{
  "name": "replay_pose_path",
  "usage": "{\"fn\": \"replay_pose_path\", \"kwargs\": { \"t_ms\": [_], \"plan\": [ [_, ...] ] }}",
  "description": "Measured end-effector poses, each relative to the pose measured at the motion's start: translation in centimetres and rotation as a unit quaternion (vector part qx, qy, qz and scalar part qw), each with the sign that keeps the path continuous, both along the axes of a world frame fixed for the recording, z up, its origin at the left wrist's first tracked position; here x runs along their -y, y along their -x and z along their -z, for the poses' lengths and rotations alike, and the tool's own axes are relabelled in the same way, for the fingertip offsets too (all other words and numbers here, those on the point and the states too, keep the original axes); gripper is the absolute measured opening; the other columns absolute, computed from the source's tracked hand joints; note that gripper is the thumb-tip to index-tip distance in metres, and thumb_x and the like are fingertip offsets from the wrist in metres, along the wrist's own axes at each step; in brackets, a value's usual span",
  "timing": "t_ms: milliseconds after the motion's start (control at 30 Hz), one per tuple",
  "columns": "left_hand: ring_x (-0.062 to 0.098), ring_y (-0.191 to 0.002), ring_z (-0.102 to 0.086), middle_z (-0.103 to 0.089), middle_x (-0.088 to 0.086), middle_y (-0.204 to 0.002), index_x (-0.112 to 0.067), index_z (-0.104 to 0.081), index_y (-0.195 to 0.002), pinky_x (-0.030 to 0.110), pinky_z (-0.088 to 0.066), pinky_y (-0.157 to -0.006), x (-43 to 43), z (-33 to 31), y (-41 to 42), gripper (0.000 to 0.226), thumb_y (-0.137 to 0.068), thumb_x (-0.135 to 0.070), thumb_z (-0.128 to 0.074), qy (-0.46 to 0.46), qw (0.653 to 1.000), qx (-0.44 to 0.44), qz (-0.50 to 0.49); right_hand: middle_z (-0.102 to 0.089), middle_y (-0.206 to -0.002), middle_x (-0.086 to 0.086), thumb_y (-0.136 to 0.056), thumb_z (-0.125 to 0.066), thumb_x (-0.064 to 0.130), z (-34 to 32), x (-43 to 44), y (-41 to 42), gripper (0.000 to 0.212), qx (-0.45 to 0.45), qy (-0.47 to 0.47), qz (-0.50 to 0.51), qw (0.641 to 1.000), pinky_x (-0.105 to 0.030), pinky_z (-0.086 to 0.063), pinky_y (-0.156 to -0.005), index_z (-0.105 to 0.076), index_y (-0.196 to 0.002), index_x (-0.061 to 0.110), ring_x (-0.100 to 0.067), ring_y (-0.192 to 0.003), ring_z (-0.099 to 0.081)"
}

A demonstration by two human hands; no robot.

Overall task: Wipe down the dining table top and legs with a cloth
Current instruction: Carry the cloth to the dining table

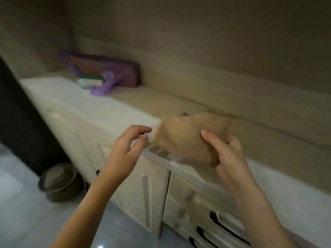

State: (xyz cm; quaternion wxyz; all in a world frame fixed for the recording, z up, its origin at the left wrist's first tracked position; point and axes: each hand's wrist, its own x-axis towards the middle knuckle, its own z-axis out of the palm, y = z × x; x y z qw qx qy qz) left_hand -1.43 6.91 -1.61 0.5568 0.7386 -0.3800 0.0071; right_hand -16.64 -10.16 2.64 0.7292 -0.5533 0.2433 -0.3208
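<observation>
At frame centre the right hand (227, 151) pinches a tan cloth (188, 138), thumb in front, fingers behind, holding it above the cabinet (125, 176) edge. The left hand (125, 149), just left of the cloth, holds nothing, its fingers loosely curled. A purple case (107, 68) lies upper left on the cabinet top.

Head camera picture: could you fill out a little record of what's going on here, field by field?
Setting: white cabinet against a wall; view blurry
Cloth: tan cloth, held over the cabinet's front edge
Right hand: right hand grips the cloth, thumb on its front
Left hand: left hand, fingers loosely curled, holds nothing, close to the cloth's left edge
On cabinet: purple case at the far end
On floor: round bowl-like objects beside the cabinet
Dining table: not in view
</observation>
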Motion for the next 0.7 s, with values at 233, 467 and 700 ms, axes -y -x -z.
{"fn": "replay_pose_path", "kwargs": {
  "t_ms": [233, 467, 700],
  "plan": [
    [0.003, -0.102, -0.062, -0.068, -0.006, -0.106, -0.019, -0.063, -0.113, 0.012, -0.046, -0.084, -13.3, 8.9, 7.4, 0.027, -0.093, -0.026, -0.046, 0.018, 0.969, -0.153, -0.192, -0.077, -0.096, -0.005, -0.081, -0.073, 0.01, 8.1, -6.4, -0.9, 0.023, -0.103, 0.001, -0.204, 0.974, -0.034, -0.056, -0.081, -0.07, -0.104, 0.009, -0.02, -0.09, -0.073],
    [0.003, -0.085, -0.064, -0.068, 0.0, -0.091, -0.018, -0.064, -0.098, 0.022, -0.046, -0.078, -25.9, 22.3, 19.9, 0.02, -0.096, -0.004, -0.05, 0.0, 0.827, -0.381, -0.413, -0.068, -0.112, -0.009, -0.085, -0.068, 0.001, 23.5, -13.0, 0.8, 0.027, -0.273, 0.005, -0.277, 0.921, -0.031, -0.059, -0.08, -0.061, -0.108, 0.014, -0.005, -0.078, -0.068],
    [0.026, -0.082, -0.059, -0.066, 0.012, -0.089, -0.014, -0.064, -0.093, 0.031, -0.044, -0.07, -33.5, 27.5, 27.0, 0.012, -0.093, -0.016, -0.052, 0.069, 0.677, -0.474, -0.558, -0.066, -0.12, -0.018, -0.084, -0.072, 0.008, 29.9, -17.4, -1.3, 0.037, -0.379, 0.068, -0.285, 0.878, -0.051, -0.048, -0.099, -0.062, -0.119, 0.003, -0.033, -0.108, -0.062]
  ]
}}
